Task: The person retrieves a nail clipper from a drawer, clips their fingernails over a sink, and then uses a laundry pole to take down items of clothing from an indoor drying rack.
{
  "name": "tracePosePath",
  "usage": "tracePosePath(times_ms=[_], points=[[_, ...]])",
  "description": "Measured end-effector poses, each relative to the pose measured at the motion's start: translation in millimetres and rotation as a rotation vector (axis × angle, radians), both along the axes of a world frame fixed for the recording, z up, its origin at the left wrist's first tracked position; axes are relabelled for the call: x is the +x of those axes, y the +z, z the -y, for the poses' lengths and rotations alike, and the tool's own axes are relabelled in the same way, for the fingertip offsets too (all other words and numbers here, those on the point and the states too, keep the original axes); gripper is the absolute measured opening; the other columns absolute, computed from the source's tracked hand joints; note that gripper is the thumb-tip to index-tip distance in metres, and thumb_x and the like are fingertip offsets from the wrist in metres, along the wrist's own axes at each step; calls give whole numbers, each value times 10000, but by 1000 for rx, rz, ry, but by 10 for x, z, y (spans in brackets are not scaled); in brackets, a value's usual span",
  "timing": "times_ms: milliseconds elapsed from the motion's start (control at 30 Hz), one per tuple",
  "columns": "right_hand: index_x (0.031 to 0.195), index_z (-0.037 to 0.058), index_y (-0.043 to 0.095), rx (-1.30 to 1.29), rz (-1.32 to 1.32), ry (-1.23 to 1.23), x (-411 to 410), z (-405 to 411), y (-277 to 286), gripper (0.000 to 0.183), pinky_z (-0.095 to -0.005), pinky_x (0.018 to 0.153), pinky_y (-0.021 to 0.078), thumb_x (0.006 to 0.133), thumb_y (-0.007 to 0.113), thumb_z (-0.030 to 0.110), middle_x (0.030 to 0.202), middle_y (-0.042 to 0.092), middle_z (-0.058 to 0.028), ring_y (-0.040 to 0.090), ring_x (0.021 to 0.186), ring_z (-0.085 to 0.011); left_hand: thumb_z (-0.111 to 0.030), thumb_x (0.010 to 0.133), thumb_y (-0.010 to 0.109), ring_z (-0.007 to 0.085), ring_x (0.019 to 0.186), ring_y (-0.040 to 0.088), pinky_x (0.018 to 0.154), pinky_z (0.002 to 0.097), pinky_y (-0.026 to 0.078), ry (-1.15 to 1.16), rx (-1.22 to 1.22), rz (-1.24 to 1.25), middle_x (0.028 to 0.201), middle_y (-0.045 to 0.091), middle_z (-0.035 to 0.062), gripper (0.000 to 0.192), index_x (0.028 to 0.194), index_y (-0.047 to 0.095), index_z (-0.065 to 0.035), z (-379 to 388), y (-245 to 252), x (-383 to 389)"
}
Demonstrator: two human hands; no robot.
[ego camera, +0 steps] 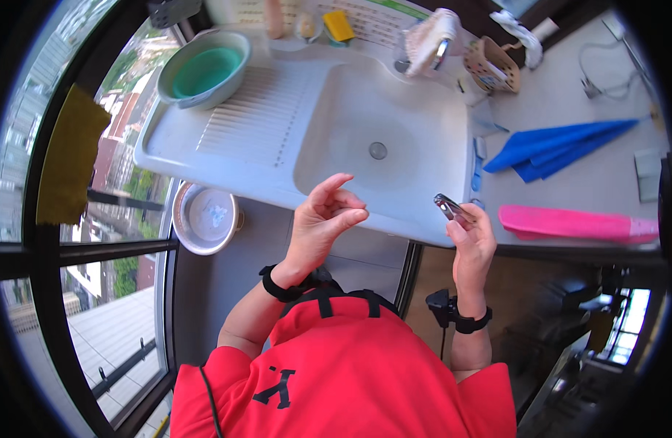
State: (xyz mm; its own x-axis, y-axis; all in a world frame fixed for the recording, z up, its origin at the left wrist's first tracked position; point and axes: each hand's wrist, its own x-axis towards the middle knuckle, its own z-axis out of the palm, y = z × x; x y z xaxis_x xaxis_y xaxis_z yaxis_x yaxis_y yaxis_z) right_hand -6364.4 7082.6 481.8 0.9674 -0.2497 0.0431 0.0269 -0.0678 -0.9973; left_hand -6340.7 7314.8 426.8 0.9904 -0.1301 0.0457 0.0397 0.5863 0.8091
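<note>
My right hand grips a small shiny metal nail clipper between thumb and fingers, its head pointing up and left over the front right edge of the sink. To its left, my left hand is raised before the sink's front edge. Its fingers are bent and apart from one another, the thumb stretches to the right, and nothing shows in it. A gap separates the two hands. Beyond them lies the pale sink basin with a round drain.
A ribbed drainboard bears a green-bottomed basin. Below stands a white bucket. On the right counter lie a blue cloth, a pink cloth and a cable. A basket and yellow sponge sit behind the sink.
</note>
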Motion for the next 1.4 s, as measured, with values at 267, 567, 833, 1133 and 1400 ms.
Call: tracePosePath(times_ms=[267, 567, 833, 1133, 1400], points=[[1066, -1, 543, 991, -71, 178, -975, 874, -82, 358, -269, 636, 374, 845, 620, 270, 824, 523, -61, 462, 708, -128, -41, 868, 582, 154, 725, 585, 737, 307, 510, -147, -160, -120, 746, 584, 60, 272, 1137, 538, -34, 877, 165, -538], [1063, 0, 535, 952, 34, -72, -2688, 1793, -181, 358, -255, 628, 382, 835, 622, 263, 832, 506, -41, 454, 703, -116, -380, 977, 350, 150, 733, 448, 634, 245, 437, -657, -725, -358, 805, 465, 32, 364, 1095, 516, -79, 2093, 362, -1564], [1078, -13, 523, 925, 116, -330, -3742, 2409, -256, 388, -256, 619, 380, 824, 630, 260, 827, 503, -45, 448, 698, -119, -397, 980, 319, 111, 607, 322, 566, 243, 301, -979, -898, -435, 625, 348, -20, 419, 668, 375, -122, 3119, 373, -2155], [1071, -26, 506, 955, 202, -516, -3929, 3023, -377, 429, -260, 605, 371, 803, 648, 277, 823, 491, -50, 431, 690, -126, -261, 965, 385, 107, 619, 340, 507, 222, 334, -1183, -819, -651, 688, 371, -3, 303, 698, 384, -118, 4150, 247, -2136], [1073, -35, 487, 949, 261, -630, -3797, 3714, -300, 432, -261, 602, 377, 819, 628, 285, 815, 489, -64, 434, 678, -138, -231, 947, 415, 95, 616, 343, 482, 205, 319, -1277, -730, -811, 683, 349, -13, 260, 710, 395, -126, 5289, 286, -2016]])
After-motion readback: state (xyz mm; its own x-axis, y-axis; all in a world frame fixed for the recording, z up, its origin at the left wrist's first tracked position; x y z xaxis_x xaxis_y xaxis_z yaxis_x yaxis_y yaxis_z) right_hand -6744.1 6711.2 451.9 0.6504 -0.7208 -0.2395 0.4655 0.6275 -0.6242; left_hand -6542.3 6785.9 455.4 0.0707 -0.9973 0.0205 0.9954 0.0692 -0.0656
